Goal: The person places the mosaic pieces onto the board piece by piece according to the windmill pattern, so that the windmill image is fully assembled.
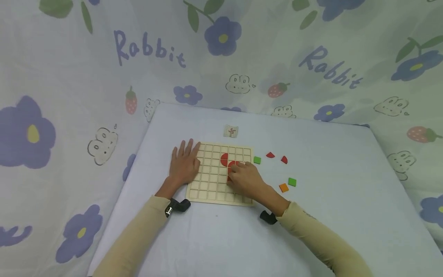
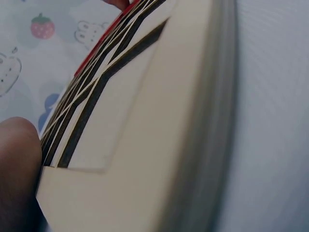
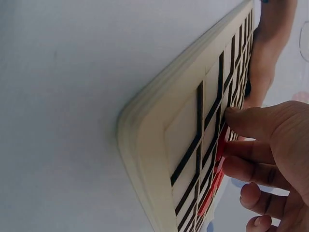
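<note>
A square wooden grid board [image 1: 209,184] lies on the white table. My left hand [image 1: 184,163] rests on its left side, fingers spread and straight, thumb on the grid. My right hand [image 1: 246,180] is over the right half of the board. In the right wrist view, its thumb and index finger pinch a red piece [image 3: 222,141] at the grid, and the other fingers are bent beside it. Another red piece [image 1: 224,159] with a curved left edge sits in the cells. More red [image 1: 232,164] shows next to my right fingers, partly hidden by them.
Right of the board lie two red quarter-circle pieces [image 1: 270,155], two green squares [image 1: 292,182] and an orange square [image 1: 283,187]. A small pattern card [image 1: 230,131] with a red pinwheel figure lies behind the board. A printed curtain [image 1: 207,73] surrounds the table.
</note>
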Tool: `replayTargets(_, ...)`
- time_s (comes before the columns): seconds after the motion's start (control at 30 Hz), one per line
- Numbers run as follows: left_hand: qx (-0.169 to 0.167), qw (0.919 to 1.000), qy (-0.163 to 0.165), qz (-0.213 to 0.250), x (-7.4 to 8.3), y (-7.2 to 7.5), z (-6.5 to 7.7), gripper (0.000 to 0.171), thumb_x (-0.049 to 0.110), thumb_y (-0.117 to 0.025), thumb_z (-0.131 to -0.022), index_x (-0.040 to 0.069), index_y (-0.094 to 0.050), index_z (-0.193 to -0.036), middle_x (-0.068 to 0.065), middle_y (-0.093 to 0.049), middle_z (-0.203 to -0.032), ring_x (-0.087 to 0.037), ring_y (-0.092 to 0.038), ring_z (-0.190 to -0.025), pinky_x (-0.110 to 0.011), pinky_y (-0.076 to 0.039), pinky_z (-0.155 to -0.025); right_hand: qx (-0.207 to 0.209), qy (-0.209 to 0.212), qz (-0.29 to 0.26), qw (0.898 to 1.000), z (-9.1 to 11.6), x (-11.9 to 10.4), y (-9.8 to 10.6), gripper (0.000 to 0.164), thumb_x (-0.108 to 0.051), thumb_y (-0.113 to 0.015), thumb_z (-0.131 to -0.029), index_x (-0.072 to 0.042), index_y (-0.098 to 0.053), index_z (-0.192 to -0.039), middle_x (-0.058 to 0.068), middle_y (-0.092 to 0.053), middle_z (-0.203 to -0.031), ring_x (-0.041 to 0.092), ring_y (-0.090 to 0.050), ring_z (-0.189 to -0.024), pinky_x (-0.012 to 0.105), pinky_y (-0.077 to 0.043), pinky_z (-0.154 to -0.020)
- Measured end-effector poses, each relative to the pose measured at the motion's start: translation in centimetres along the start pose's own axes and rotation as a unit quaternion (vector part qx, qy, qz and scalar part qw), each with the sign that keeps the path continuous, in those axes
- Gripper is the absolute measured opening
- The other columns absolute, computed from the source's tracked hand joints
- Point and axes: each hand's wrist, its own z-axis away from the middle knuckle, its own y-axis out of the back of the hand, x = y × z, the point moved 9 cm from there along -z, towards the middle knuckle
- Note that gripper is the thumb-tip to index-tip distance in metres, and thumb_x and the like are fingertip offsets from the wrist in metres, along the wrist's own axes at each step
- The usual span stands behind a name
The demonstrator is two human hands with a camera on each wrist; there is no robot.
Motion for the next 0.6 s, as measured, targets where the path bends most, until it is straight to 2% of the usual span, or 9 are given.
replayTargets(0.13, -0.006, 1.0000, 0.001, 0.000, 0.0, -0.3, 0.1, 0.059, 0.027, -0.022, -0.100, 0.014, -0.022, -0.158, -0.016, -0.014, -0.162, -0.039, -0.005, -0.148, -0.058, -0.001, -0.115, 0.009, 0.010, 0.009, 1.000, 0.5, -0.3, 0.0, 0.023, -0.037, -0.076, -0.085, -0.016, -0.077, -0.077, -0.002, -0.061, -0.074, 0.016, -0.053, -0.064, 0.028, -0.036, -0.053)
replayTargets(0.27, -0.003, 1.0000, 0.002, -0.002, -0.2, -0.3, 0.1, 0.059, 0.027, -0.021, -0.101, 0.014, -0.022, -0.158, -0.015, -0.014, -0.162, -0.039, -0.005, -0.148, -0.058, 0.000, -0.115, -0.004, 0.007, -0.027, 1.000, 1.5, 0.0, 0.0, 0.020, -0.031, -0.072, -0.090, -0.013, -0.078, -0.096, 0.000, -0.065, -0.087, 0.017, -0.057, -0.074, 0.028, -0.040, -0.057)
replayTargets(0.37, -0.001, 1.0000, 0.000, -0.001, -0.2, -0.3, 0.0, 0.059, 0.027, -0.020, -0.101, 0.014, -0.022, -0.158, -0.016, -0.013, -0.162, -0.039, -0.004, -0.148, -0.058, 0.000, -0.115, -0.011, -0.031, -0.084, 0.996, 2.4, 1.7, 0.0, 0.028, -0.029, -0.074, -0.088, -0.012, -0.075, -0.110, 0.000, -0.066, -0.095, 0.017, -0.059, -0.078, 0.028, -0.045, -0.063)
replayTargets(0.47, 0.004, 1.0000, -0.001, -0.001, -0.2, -0.2, -0.1, 0.059, 0.027, -0.020, -0.100, 0.013, -0.023, -0.158, -0.016, -0.014, -0.162, -0.039, -0.005, -0.148, -0.059, -0.001, -0.115, -0.010, -0.078, -0.127, 0.989, 3.0, 4.1, -0.2, 0.033, -0.027, -0.075, -0.088, -0.010, -0.073, -0.116, 0.000, -0.066, -0.094, 0.016, -0.058, -0.077, 0.029, -0.048, -0.065)
replayTargets(0.6, 0.012, 0.9999, -0.003, 0.001, 0.0, 0.1, -0.2, 0.060, 0.026, -0.020, -0.099, 0.011, -0.025, -0.157, -0.018, -0.017, -0.161, -0.041, -0.007, -0.147, -0.059, -0.003, -0.115, -0.011, -0.143, -0.127, 0.982, 3.9, 7.8, -0.9, 0.032, -0.025, -0.073, -0.089, -0.008, -0.073, -0.116, 0.003, -0.065, -0.094, 0.016, -0.057, -0.076, 0.029, -0.048, -0.061)
